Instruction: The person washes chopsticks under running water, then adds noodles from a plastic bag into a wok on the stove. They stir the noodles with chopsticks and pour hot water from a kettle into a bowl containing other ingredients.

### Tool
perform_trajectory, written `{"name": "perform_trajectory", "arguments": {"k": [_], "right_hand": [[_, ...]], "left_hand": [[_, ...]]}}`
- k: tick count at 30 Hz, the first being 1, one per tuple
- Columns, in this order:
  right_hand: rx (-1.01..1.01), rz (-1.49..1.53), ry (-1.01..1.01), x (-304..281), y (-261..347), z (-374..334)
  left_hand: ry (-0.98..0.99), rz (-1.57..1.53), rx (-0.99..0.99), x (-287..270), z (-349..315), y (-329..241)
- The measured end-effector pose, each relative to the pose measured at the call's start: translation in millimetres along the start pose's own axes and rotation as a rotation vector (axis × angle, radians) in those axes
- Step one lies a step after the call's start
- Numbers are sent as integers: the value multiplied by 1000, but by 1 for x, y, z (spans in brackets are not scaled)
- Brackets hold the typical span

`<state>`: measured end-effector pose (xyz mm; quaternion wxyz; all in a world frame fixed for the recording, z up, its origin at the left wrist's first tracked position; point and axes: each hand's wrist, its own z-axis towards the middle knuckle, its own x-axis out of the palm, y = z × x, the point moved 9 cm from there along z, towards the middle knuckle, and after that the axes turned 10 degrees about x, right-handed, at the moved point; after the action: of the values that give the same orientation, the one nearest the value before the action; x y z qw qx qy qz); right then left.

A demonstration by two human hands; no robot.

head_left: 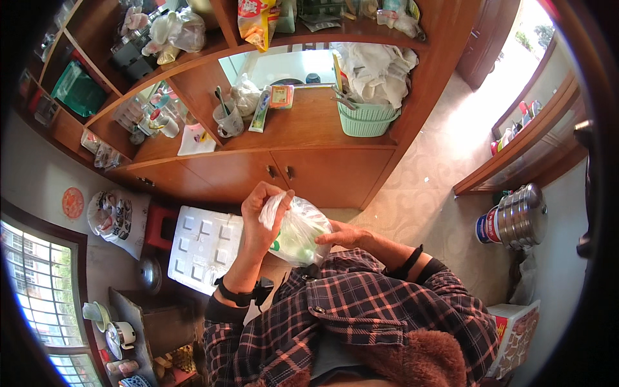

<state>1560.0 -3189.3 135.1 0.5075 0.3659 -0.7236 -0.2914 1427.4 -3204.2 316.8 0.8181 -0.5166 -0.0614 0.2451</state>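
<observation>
A thin white plastic bag point(300, 227) with something pale green showing through it hangs in front of my body. My left hand point(263, 216) is closed around the gathered top of the bag. Against the bag's right side rests my right hand point(343, 235), its thumb and fingers supporting the bulge; part of those fingers is hidden behind the plastic. What exactly lies inside cannot be made out.
Ahead stands a wooden cabinet point(335, 174) with a mint-green basket point(367, 121) of white cloths and a mug point(228, 121) on its shelf. A white foam box point(205, 248) is at my left. Stacked steel pots point(521, 218) stand at the right, below a doorway.
</observation>
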Motion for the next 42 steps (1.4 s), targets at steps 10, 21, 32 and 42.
{"name": "perform_trajectory", "arguments": {"k": [10, 21, 32, 42], "right_hand": [[-317, 475, -229, -58, 57, -13], [-752, -108, -950, -162, 168, 24], [-198, -529, -1266, -188, 95, -62], [185, -255, -1290, -262, -13, -232]], "left_hand": [[21, -136, 151, 48, 65, -10], [7, -28, -390, 49, 43, 183], [145, -109, -80, 129, 116, 273], [63, 386, 146, 121, 131, 227]]}}
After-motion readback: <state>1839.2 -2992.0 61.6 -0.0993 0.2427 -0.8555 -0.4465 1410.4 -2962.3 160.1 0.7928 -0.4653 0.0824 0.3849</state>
